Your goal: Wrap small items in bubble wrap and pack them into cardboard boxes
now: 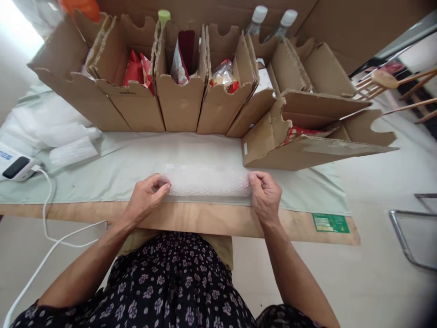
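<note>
While facing a row of cardboard boxes (180,105) across the upper frame, holds a strip of bubble wrap (208,181) flat at centre, near the wooden table edge (205,216). Pinches its left end with the left hand (146,193) — using thumb and forefinger, nearly closed. Pinches its right end with the right hand (266,193), closed to a tight fingertip grip. Has one angled box (307,154) just beyond the right hand, with red-and-white packaging (300,131) inside. At left, shows white wrap (54,125) piled on pale green cloth (164,148), near a white device (20,164) with cable (43,216) plugged in. Upper right, shows white-capped bottles (258,16) behind the boxes — lower right, a green label (331,223).
</note>
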The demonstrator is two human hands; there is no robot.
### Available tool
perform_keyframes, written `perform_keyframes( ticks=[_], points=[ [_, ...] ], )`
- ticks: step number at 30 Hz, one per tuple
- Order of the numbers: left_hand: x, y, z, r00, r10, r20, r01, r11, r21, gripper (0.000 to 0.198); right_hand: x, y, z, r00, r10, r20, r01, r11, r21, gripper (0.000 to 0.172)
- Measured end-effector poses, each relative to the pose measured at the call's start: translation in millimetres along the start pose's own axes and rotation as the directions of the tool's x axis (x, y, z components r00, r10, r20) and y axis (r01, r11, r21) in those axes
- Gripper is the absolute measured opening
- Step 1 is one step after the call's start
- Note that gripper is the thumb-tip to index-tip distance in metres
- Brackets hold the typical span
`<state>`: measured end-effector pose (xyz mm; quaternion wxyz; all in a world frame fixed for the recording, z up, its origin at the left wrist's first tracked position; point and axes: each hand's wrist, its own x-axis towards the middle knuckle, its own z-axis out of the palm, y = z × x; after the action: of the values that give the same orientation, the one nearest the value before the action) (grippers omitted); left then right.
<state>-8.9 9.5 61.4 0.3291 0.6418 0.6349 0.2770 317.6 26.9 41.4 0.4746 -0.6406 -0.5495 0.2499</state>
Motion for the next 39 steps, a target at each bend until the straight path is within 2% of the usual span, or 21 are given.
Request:
perform_keyframes(
  ticks=[3, 6, 9, 11, 14, 17, 19, 22, 25, 28, 30, 31, 32, 33, 36, 37, 38, 39],
  points=[
    [14.3, -3.4, 6.4, 0.997, -0.063, -0.047, 0.071, 0.98, 0.185, 0.023, 10.2, 18.9, 10.9, 1.0, -0.028, 0.009, 0.029, 0.988, -0.153, 0.031],
    [19.5, -9.0, 13.4, 0.995, -0.073, -0.074, 0.095, 0.931, 0.351, 0.029, 6.9, 23.2, 10.5, 0.988, -0.14, 0.07, 0.156, 0.922, -0.355, 0.036],
    [20.1, -9.3, 15.8, 0.994, -0.072, -0.078, 0.095, 0.935, 0.342, 0.033, -10.0, 5.1, -0.4, 0.952, -0.288, 0.104, 0.302, 0.828, -0.471, 0.033],
    [19.8, -6.0, 13.5, 0.994, -0.079, -0.079, 0.097, 0.959, 0.265, 0.036, -21.7, -11.3, -10.6, 0.935, -0.334, 0.116, 0.349, 0.816, -0.462, 0.032],
    [16.3, 0.1, 5.7, 0.992, -0.103, -0.075, 0.114, 0.981, 0.156, 0.042, -35.1, -24.2, -29.5, 0.968, -0.218, 0.124, 0.248, 0.899, -0.36, 0.035],
    [6.4, 1.7, -1.9, 0.987, -0.156, -0.029, 0.158, 0.984, 0.077, 0.052, -51.9, -19.5, -47.3, 0.987, -0.022, 0.16, 0.071, 0.948, -0.309, 0.04],
    [-2.5, -0.3, -3.8, 0.983, -0.182, 0.001, 0.182, 0.983, 0.034, 0.06, -68.7, -13.0, -51.9, 0.982, 0.037, 0.185, 0.024, 0.947, -0.32, 0.043],
    [-14.3, -6.0, -0.8, 0.982, -0.187, 0.0, 0.187, 0.982, 0.005, 0.063, -95.9, -5.0, -42.0, 0.983, 0.061, 0.176, 0.003, 0.939, -0.343, 0.049],
    [-18.8, -11.6, 3.7, 0.987, -0.162, -0.011, 0.162, 0.987, -0.019, 0.057, -109.1, -0.6, -21.6, 0.991, 0.098, 0.089, -0.068, 0.954, -0.292, 0.047],
    [-12.2, -8.0, -1.2, 0.993, -0.115, -0.029, 0.113, 0.992, -0.047, 0.051, -96.2, -8.6, -8.7, 0.994, 0.106, 0.006, -0.104, 0.986, -0.126, 0.035],
    [-2.0, 4.8, -13.5, 0.99, -0.031, -0.137, 0.026, 0.999, -0.04, 0.046, -75.2, -27.6, -8.5, 0.996, 0.03, -0.085, -0.032, 0.999, -0.027, 0.032],
    [3.9, 14.4, -21.9, 0.973, 0.036, -0.229, -0.044, 0.999, -0.029, 0.045, -63.0, -41.3, -10.4, 0.988, -0.04, -0.152, 0.041, 0.999, 0.003, 0.032],
    [9.6, 25.1, -31.1, 0.934, 0.116, -0.337, -0.129, 0.991, -0.017, 0.045, -50.8, -56.8, -13.0, 0.965, -0.126, -0.23, 0.134, 0.991, 0.018, 0.034],
    [14.6, 35.9, -40.3, 0.878, 0.193, -0.438, -0.218, 0.976, -0.007, 0.046, -39.5, -72.7, -15.8, 0.923, -0.222, -0.315, 0.241, 0.97, 0.021, 0.035],
    [19.4, 56.1, -59.2, 0.638, 0.393, -0.662, -0.509, 0.861, 0.021, 0.051, -19.2, -106.5, -21.4, 0.724, -0.47, -0.505, 0.516, 0.855, -0.054, 0.038],
    [16.8, 55.4, -60.5, 0.584, 0.426, -0.691, -0.569, 0.822, 0.025, 0.053, -18.3, -108.4, -21.1, 0.672, -0.52, -0.527, 0.561, 0.822, -0.096, 0.038],
    [12.4, 50.2, -58.9, 0.57, 0.434, -0.697, -0.594, 0.804, 0.015, 0.054, -20.4, -104.4, -19.4, 0.65, -0.552, -0.522, 0.578, 0.805, -0.133, 0.039],
    [6.7, 41.2, -54.8, 0.61, 0.419, -0.673, -0.575, 0.818, -0.011, 0.054, -25.0, -94.9, -16.2, 0.668, -0.559, -0.491, 0.564, 0.811, -0.155, 0.039]
  ],
)
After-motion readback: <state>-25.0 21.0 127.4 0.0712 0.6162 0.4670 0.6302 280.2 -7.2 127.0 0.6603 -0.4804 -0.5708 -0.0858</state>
